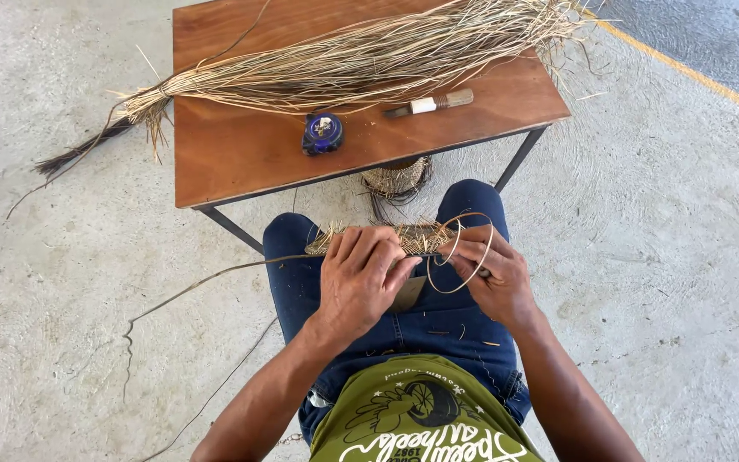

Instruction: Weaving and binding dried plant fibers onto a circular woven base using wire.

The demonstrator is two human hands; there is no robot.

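Observation:
I sit with a flat coiled piece of woven straw (414,236) across my knees. My left hand (361,275) lies over its left part and grips it, fingers curled on the edge. My right hand (493,274) pinches a thin fibre strand (464,257) that loops in a ring beside the weave's right end. A long loose strand (207,282) trails off left onto the floor.
A small brown wooden table (241,145) stands in front of my knees. On it lie a long bundle of dried grass (344,64), a blue tape measure (322,133) and a knife with a wooden handle (431,103). A small woven basket (397,180) sits under it on the concrete floor.

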